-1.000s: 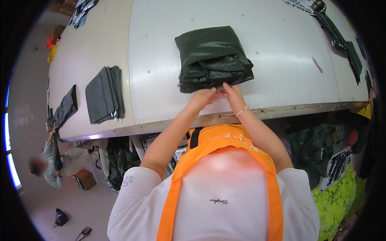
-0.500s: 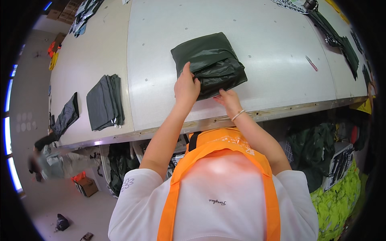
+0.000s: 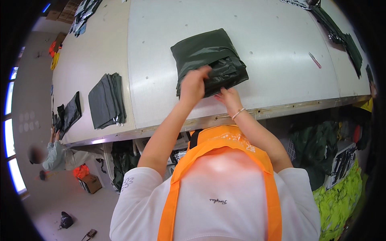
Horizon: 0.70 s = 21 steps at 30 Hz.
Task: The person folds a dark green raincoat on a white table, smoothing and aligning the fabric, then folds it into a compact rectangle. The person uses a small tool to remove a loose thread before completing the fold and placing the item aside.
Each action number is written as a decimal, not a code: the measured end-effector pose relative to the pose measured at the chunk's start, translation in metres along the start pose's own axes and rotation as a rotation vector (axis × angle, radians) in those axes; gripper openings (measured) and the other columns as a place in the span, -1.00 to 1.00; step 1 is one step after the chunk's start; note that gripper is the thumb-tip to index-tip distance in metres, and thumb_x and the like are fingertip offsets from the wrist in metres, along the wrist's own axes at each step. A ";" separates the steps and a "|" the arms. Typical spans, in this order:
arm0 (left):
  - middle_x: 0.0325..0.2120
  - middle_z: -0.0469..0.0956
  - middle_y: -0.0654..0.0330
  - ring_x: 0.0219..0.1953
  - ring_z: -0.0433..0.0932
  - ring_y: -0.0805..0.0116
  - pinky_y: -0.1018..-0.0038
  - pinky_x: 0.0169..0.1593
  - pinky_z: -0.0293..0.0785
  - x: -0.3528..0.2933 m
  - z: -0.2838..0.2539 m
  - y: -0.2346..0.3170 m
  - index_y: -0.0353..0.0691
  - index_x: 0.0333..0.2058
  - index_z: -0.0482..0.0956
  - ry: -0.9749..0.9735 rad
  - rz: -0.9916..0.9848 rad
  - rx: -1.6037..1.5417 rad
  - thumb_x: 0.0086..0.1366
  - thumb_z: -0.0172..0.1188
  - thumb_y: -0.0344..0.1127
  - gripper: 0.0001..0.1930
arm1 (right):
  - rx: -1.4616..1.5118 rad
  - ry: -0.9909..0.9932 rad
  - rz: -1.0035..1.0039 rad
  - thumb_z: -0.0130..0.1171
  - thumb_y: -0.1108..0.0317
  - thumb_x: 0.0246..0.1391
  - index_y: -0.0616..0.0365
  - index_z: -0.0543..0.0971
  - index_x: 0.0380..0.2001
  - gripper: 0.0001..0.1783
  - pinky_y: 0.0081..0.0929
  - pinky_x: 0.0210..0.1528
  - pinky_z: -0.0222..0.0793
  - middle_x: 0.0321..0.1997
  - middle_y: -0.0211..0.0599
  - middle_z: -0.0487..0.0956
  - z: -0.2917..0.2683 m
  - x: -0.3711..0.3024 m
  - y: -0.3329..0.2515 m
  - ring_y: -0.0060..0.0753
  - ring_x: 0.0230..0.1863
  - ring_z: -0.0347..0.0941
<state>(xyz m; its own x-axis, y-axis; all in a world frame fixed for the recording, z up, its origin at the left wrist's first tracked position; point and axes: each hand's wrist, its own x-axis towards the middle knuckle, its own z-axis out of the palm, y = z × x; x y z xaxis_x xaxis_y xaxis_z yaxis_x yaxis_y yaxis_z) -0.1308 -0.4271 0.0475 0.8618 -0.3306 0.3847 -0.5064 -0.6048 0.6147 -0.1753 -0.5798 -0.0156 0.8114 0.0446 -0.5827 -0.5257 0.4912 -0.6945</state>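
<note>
A folded dark green bundle of glossy coated fabric (image 3: 205, 44) lies on the white table in front of me, its nearer right part covered by a shinier, wrinkled flap. My left hand (image 3: 194, 84) is over the bundle's near left part, fingers turned to the right and smeared by motion, so their grip is unclear. At the near edge of the bundle my right hand (image 3: 230, 99) pinches the fabric, thumb on top and the other fingers partly hidden at the edge. A beaded bracelet (image 3: 238, 114) circles my right wrist.
A stack of folded dark green fabric (image 3: 106, 101) sits to the left. A red-and-white pen (image 3: 315, 60) lies to the right, before long dark green pieces (image 3: 337, 38). Another person (image 3: 56, 154) handles dark fabric at the table's left end. Yellow-green fabric (image 3: 341, 201) is heaped below right.
My left hand has shifted slightly up and right, its fingers swinging rightward over the flap. My right hand stays at the near edge. The other person's arms have moved.
</note>
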 end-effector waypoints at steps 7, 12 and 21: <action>0.18 0.18 -0.01 0.20 0.18 -0.03 0.07 0.20 0.12 -0.005 -0.006 0.028 -0.05 0.15 0.31 -0.169 0.274 0.377 0.05 0.19 -0.32 -0.39 | 0.010 -0.001 -0.048 -0.17 0.43 0.24 0.33 0.43 -0.18 -0.77 -0.44 -0.23 0.53 -0.15 -0.18 0.49 0.011 -0.015 -0.015 -0.37 -0.18 0.50; 0.31 0.01 0.09 0.18 0.22 -0.01 0.12 0.15 0.20 0.010 0.002 0.021 0.00 0.22 0.22 -0.314 0.422 0.834 0.11 0.10 -0.26 -0.36 | -0.249 -0.034 -0.216 -0.15 0.42 0.22 0.44 0.44 -0.33 -0.75 -0.45 -0.30 0.52 -0.30 -0.07 0.54 0.012 -0.004 -0.012 -0.35 -0.36 0.55; 0.33 -0.04 0.08 0.10 0.32 -0.02 0.19 0.06 0.27 0.033 0.004 0.019 -0.04 0.27 0.11 -0.434 0.443 0.808 0.14 0.06 -0.20 -0.31 | -0.464 -0.026 -0.231 -0.08 0.43 0.19 0.42 0.39 -0.53 -0.73 -0.43 -0.42 0.50 -0.49 -0.04 0.56 0.004 -0.011 -0.031 -0.22 -0.44 0.61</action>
<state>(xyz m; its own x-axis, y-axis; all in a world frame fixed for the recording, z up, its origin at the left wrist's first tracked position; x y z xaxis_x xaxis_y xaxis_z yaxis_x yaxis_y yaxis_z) -0.1116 -0.4521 0.0695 0.6195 -0.7806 0.0831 -0.7495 -0.6197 -0.2329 -0.1666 -0.5916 0.0140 0.9227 0.0055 -0.3856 -0.3853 0.0539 -0.9212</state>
